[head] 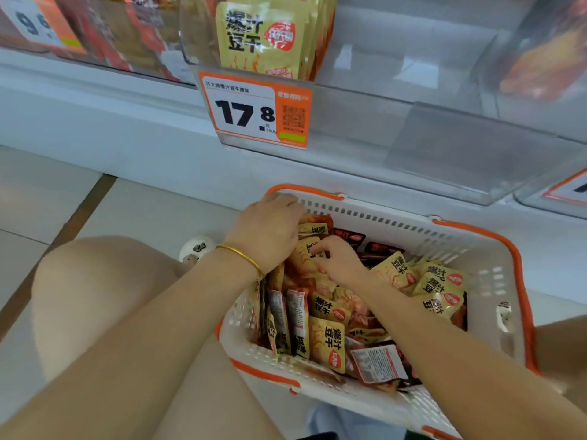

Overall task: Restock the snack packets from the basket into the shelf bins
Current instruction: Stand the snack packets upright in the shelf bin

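As both reach into the basket [397, 228], left hand [270, 231] and right hand [338, 263] grasp snack packets [303, 255].

Top-left price tag [33, 23] cropped, right bin [495, 90] blurred, possibly packets [536, 68], lower-right tag [571, 187] cropped

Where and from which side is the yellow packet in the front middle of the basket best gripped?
Probably from above, pinching its near edge: the yellow packet lies face up on the pile in the basket, uncovered, that edge free.
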Demonstrator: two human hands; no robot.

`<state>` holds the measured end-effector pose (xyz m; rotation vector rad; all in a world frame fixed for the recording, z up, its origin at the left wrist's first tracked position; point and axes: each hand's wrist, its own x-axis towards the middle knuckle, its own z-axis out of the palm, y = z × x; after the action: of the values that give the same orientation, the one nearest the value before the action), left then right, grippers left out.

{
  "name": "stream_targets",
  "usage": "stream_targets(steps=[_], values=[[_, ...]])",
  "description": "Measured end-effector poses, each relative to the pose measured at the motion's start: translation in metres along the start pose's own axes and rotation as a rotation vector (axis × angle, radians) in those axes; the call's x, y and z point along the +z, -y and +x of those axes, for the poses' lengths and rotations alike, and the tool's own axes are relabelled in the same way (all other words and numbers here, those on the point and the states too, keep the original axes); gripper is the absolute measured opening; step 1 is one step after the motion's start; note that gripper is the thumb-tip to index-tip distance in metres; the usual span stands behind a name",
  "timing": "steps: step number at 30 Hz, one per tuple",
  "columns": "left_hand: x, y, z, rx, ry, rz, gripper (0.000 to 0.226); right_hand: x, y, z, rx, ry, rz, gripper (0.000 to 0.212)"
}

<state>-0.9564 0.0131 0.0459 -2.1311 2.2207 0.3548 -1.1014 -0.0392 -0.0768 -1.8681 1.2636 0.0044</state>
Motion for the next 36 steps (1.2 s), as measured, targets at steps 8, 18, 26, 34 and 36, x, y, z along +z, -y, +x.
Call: stream_targets(steps=[8,18,26,34,36], values=[[-0.011,-0.018,-0.007,-0.070,0.113,-0.585,0.026,-0.086,0.052,-0.076,-0.456,-0.189,-0.038,0.018],[-0.086,-0.025,-0.043,-0.054,-0.234,-1.021,0.013,-0.150,0.095,-0.136,-0.366,-0.086,0.630,0.022],[-0.158,-0.014,-0.033,-0.123,-0.816,-0.903,0.007,-0.199,0.165,-0.126,-0.511,-0.304,0.733,0.009],[-0.149,0.017,-0.011,-0.126,-0.810,-0.274,0.039,-0.197,0.209,-0.049,-0.440,-0.356,0.369,0.030],[-0.139,0.021,-0.007,-0.126,-0.782,-0.250,0.044,-0.187,0.210,-0.033,-0.456,-0.372,0.153,0.027]])
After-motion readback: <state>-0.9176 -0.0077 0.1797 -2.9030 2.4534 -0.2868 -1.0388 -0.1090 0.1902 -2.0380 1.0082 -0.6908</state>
